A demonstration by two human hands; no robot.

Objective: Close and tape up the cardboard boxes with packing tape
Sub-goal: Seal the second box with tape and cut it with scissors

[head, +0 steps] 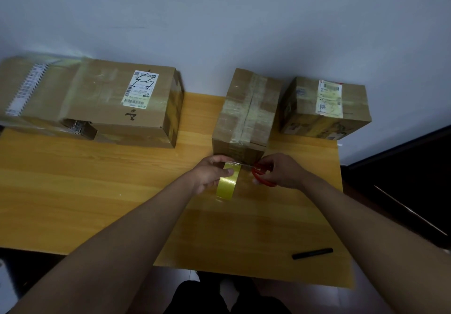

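Two bare hands work side by side near the middle of the wooden table [97,191], just in front of the middle box [246,116]. The left hand [212,174] is curled around a roll of packing tape [228,183], with the thumb pressed on the roll's shiny yellow side. The roll is round like a thick ring and stands on its edge. A clear strip of tape runs from the top of the roll toward the near face of the middle box. The right hand [280,171] grips a pair of scissors [262,173] with red plastic handles, fingers tucked through the loops. The thin metal blades point left and meet the strip of tape; how far apart the blades stand is too small to tell. Three brown cardboard boxes sit along the far edge of the table, against a pale wall. The middle box is closed, with wide bands of glossy clear tape crossing its top. The big box [117,103] lies at the far left corner, with a white label on top and a torn hole in its near side. The small box [324,108] sits at the far right corner, with pale labels stuck on top. One black marker [312,253], long and thin, lies near the front right corner of the table.
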